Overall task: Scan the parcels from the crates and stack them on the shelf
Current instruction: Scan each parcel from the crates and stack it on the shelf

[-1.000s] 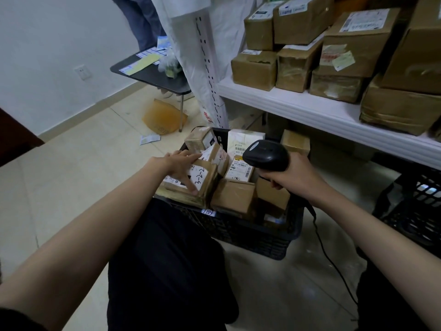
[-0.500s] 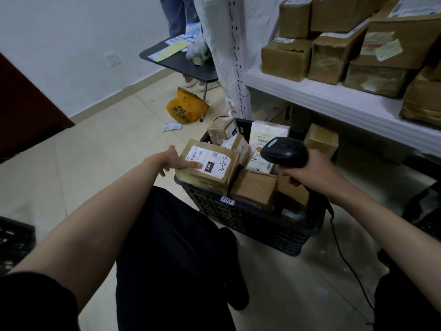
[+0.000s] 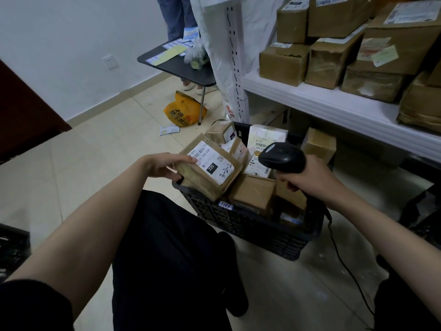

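Now | left hand (image 3: 164, 164) fingers gripping labelled parcel (image 3: 210, 169) above crate (image 3: 253, 225) | right hand (image 3: 307, 177) fingers wrapped round scanner (image 3: 282, 157)

I see a pale tiled floor (image 3: 95, 163) carrying a black plastic crate (image 3: 257, 232) full of parcels, with a yellow bag (image 3: 183, 112) and a paper slip (image 3: 169, 130) lying near a small black table (image 3: 188, 68) that holds label sheets (image 3: 170, 50). At my right, a white shelf (image 3: 334, 103) bears taped brown cartons (image 3: 284, 63), packed side by side and stacked.
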